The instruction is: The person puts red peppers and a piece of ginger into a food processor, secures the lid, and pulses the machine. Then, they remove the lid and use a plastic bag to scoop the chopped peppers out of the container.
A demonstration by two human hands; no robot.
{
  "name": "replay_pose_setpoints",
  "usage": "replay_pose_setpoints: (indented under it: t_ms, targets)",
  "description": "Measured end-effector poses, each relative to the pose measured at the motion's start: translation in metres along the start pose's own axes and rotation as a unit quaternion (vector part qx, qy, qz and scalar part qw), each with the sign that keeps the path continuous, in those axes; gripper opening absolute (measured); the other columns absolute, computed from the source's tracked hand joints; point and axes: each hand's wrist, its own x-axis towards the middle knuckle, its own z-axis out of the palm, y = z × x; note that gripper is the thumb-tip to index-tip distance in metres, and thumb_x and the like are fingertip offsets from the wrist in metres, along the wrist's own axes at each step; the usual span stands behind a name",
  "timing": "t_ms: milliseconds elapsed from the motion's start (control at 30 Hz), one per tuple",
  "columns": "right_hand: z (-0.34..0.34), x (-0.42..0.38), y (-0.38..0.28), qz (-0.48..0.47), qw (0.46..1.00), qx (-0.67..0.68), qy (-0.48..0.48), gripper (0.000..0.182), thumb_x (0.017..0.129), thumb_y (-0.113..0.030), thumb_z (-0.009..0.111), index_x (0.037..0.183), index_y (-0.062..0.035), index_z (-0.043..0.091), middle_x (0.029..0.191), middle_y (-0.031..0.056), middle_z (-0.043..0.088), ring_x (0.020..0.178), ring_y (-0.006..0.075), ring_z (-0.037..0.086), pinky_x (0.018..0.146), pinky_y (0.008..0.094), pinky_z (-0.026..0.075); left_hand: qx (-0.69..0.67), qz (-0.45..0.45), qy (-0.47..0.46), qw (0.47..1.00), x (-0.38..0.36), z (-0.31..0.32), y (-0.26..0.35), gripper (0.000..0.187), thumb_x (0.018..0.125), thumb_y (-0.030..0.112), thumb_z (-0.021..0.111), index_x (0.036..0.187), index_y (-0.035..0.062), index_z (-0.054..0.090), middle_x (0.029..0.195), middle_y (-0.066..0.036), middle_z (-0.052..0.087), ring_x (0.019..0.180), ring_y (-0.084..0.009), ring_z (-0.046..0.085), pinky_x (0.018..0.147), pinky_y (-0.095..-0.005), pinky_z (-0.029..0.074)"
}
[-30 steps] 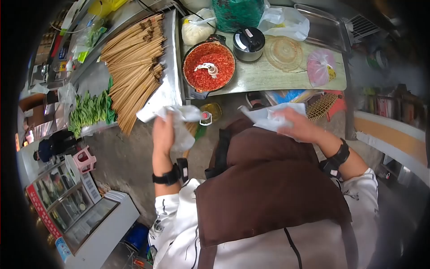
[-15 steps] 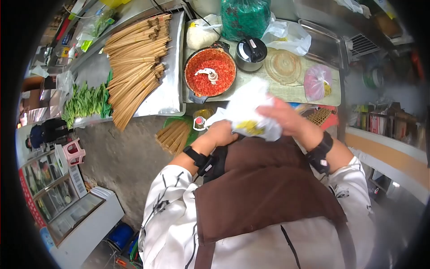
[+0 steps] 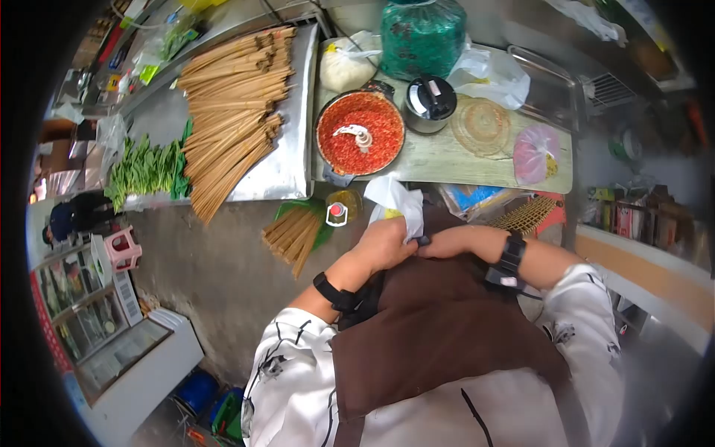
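In the head view my left hand (image 3: 386, 243) is closed on a crumpled white plastic bag (image 3: 395, 201), which sticks up past my fingers just in front of the counter edge. My right hand (image 3: 442, 242) meets it at the front of the brown apron (image 3: 439, 320). The right fingers point down and out of sight, so their grip cannot be made out. Beyond the bag, on the counter, stands a blender bowl (image 3: 360, 134) of chopped red paste with a white blade in its middle.
A lidded steel container (image 3: 430, 104), a round clear lid (image 3: 480, 127) and a tied pink bag (image 3: 536, 155) stand on the counter. Bundled wooden skewers (image 3: 238, 104) and leafy greens (image 3: 145, 173) lie left. An oil jug (image 3: 342, 208) sits below the edge.
My right hand has come down and left from the bag's right side to beside my left hand. The bag, spread out before, is now bunched up in the left hand.
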Motion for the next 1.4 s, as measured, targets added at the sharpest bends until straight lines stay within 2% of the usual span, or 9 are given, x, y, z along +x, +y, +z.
replay_pose_setpoints:
  t_ms: [67, 300, 533, 633, 733, 1000, 1100, 1267, 1400]
  targets:
    - [-0.008, -0.025, -0.03, 0.124, 0.99, 0.046, -0.059, 0.053, 0.093, -0.045, 0.039, 0.116, -0.0015, 0.058, 0.115, 0.0219, 0.059, 0.11, 0.0353, 0.054, 0.093, 0.0385, 0.04, -0.005, -0.039, -0.039, 0.998, -0.01, 0.008, -0.007, 0.034, 0.07, 0.028, 0.068, 0.074, -0.0045, 0.059, 0.074, -0.025, 0.059, 0.072, -0.0424, 0.059, 0.065, -0.0457, 0.048]
    - [0.004, -0.045, -0.021, -0.028, 0.971, 0.226, 0.077, 0.046, 0.096, -0.037, 0.039, 0.124, -0.0026, 0.05, 0.119, 0.0236, 0.054, 0.103, 0.0381, 0.055, 0.091, 0.0376, 0.04, -0.022, -0.119, -0.023, 0.992, -0.021, -0.001, -0.01, 0.033, 0.072, 0.027, 0.066, 0.077, -0.0057, 0.06, 0.079, -0.027, 0.06, 0.079, -0.0416, 0.06, 0.071, -0.0447, 0.048]
    - [-0.001, -0.022, -0.014, 0.133, 0.981, -0.14, 0.015, 0.039, 0.091, -0.03, 0.049, 0.12, -0.0053, 0.051, 0.118, 0.0227, 0.054, 0.104, 0.0387, 0.054, 0.083, 0.0445, 0.046, -0.062, -0.165, 0.009, 0.984, -0.026, 0.005, -0.02, 0.035, 0.072, 0.027, 0.067, 0.08, -0.0071, 0.06, 0.081, -0.026, 0.061, 0.08, -0.0423, 0.06, 0.072, -0.0437, 0.048]
    - [-0.012, -0.019, -0.021, 0.124, 0.988, -0.077, -0.044, 0.045, 0.093, -0.037, 0.044, 0.124, -0.0046, 0.049, 0.12, 0.0227, 0.053, 0.11, 0.0364, 0.052, 0.09, 0.0423, 0.043, -0.045, -0.157, -0.003, 0.987, -0.028, 0.008, -0.026, 0.031, 0.073, 0.025, 0.069, 0.088, -0.0012, 0.062, 0.084, -0.024, 0.062, 0.082, -0.0398, 0.06, 0.07, -0.0438, 0.047]
    - [-0.016, -0.029, -0.023, 0.026, 0.963, 0.267, -0.042, 0.052, 0.095, -0.042, 0.04, 0.127, -0.0019, 0.046, 0.122, 0.0227, 0.052, 0.116, 0.0338, 0.049, 0.096, 0.0395, 0.039, -0.092, -0.187, -0.018, 0.978, -0.034, 0.008, -0.033, 0.033, 0.074, 0.026, 0.07, 0.089, -0.0019, 0.062, 0.084, -0.024, 0.062, 0.082, -0.0389, 0.06, 0.07, -0.0424, 0.047]
    - [-0.013, -0.056, -0.037, -0.179, 0.981, 0.055, 0.044, 0.045, 0.095, -0.025, 0.045, 0.132, -0.0005, 0.041, 0.125, 0.0239, 0.05, 0.116, 0.037, 0.048, 0.098, 0.0392, 0.038, -0.209, -0.193, -0.033, 0.958, -0.053, -0.014, -0.036, 0.042, 0.08, 0.032, 0.067, 0.105, -0.0005, 0.061, 0.09, -0.016, 0.065, 0.084, -0.0253, 0.061, 0.075, -0.036, 0.047]
    - [-0.018, -0.05, -0.027, -0.128, 0.977, 0.159, 0.055, 0.04, 0.094, -0.024, 0.046, 0.126, -0.0008, 0.046, 0.116, 0.0248, 0.055, 0.11, 0.0385, 0.051, 0.094, 0.041, 0.041, -0.293, -0.22, 0.016, 0.93, -0.066, -0.01, -0.048, 0.045, 0.085, 0.04, 0.06, 0.101, -0.0022, 0.061, 0.086, -0.015, 0.064, 0.083, -0.0232, 0.06, 0.076, -0.0351, 0.046]
    - [-0.01, -0.031, -0.032, 0.045, 0.994, -0.104, -0.005, 0.036, 0.093, -0.025, 0.042, 0.103, 0.0052, 0.059, 0.105, 0.0262, 0.059, 0.103, 0.0391, 0.055, 0.089, 0.0438, 0.043, -0.315, -0.296, 0.088, 0.898, -0.088, 0.003, -0.076, 0.061, 0.09, 0.048, 0.048, 0.096, -0.0118, 0.059, 0.088, -0.024, 0.064, 0.088, -0.0323, 0.061, 0.079, -0.0383, 0.045]
    - [-0.009, -0.02, -0.038, 0.087, 0.995, -0.036, -0.02, 0.047, 0.093, -0.037, 0.043, 0.107, 0.0054, 0.058, 0.113, 0.0261, 0.057, 0.109, 0.0384, 0.052, 0.093, 0.041, 0.041, -0.246, -0.317, 0.108, 0.91, -0.1, 0.001, -0.08, 0.063, 0.091, 0.048, 0.047, 0.094, -0.014, 0.058, 0.09, -0.026, 0.063, 0.091, -0.0328, 0.06, 0.081, -0.0382, 0.044]
